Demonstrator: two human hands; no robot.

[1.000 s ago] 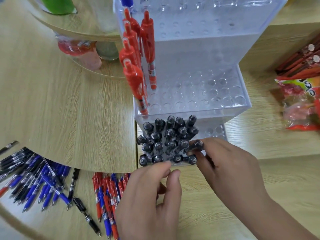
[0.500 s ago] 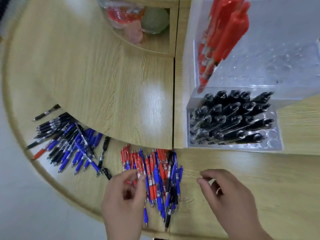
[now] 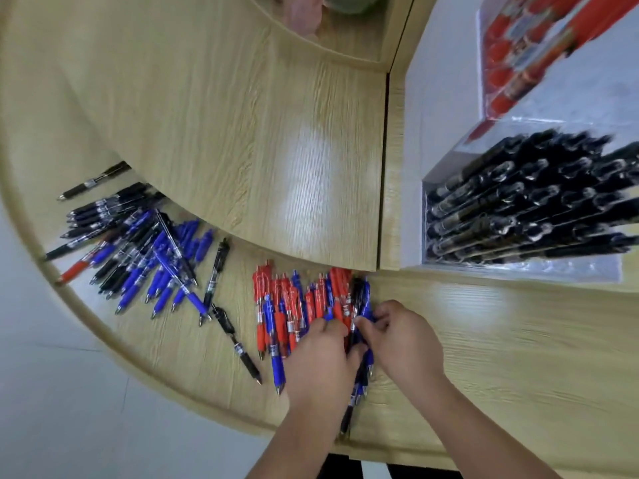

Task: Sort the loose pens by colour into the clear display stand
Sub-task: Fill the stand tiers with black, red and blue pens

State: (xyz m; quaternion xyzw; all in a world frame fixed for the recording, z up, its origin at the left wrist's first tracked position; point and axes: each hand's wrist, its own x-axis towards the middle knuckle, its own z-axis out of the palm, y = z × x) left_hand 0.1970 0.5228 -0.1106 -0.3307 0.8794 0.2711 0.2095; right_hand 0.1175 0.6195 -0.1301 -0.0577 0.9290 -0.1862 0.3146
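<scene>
A mixed heap of red, blue and black pens [image 3: 297, 305] lies on the lower curved shelf. My left hand [image 3: 318, 361] and my right hand [image 3: 404, 340] rest side by side on the heap's right part, fingers curled among the pens; the blur hides whether either hand grips a pen. A second heap of blue and black pens [image 3: 145, 250] lies further left, and two black pens [image 3: 235, 337] lie loose between the heaps. The clear display stand [image 3: 518, 271] is at the right, with several black pens [image 3: 525, 202] in its front tier and red pens [image 3: 525, 46] above.
A raised wooden shelf [image 3: 242, 115] overhangs the lower shelf where the pens lie. The lower shelf's curved edge [image 3: 114, 344] drops to a grey floor at the left. A wooden counter [image 3: 518, 357] extends right of my hands, below the stand.
Both hands left the black pens in the stand, dropped to the lower shelf and closed in on the red and blue heap. The view swung down and left.
</scene>
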